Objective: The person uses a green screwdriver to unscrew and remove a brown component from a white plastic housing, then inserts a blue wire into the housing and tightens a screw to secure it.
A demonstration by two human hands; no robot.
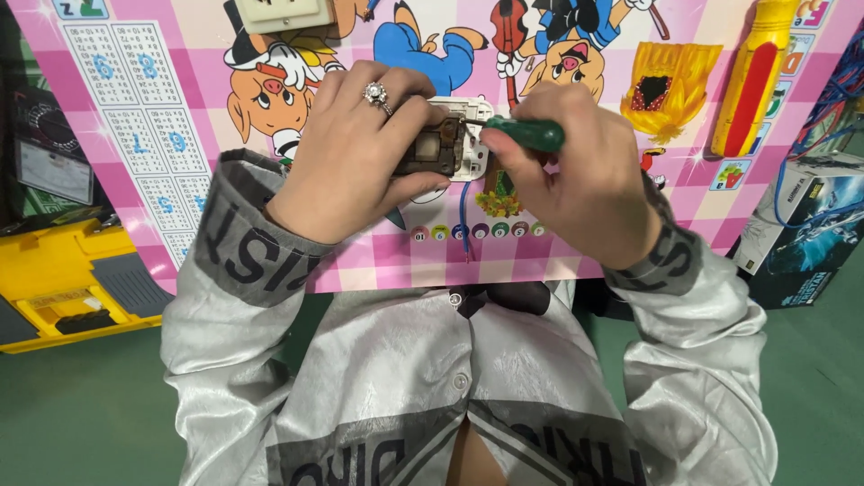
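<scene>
My left hand (355,148), with a ring on one finger, grips a small electrical socket module (445,144) with a white face and brown back, held just above a pink cartoon-printed table (360,261). My right hand (576,171) holds a green-handled screwdriver (526,133); its thin shaft points left into the top of the module. A blue wire (463,216) hangs down from the module toward the table's near edge.
Another white socket (281,13) lies at the table's far edge. A yellow and red tool (754,76) and a yellow plastic piece (668,85) lie at the right. A yellow case (63,283) sits on the floor left, a printed box (805,225) right.
</scene>
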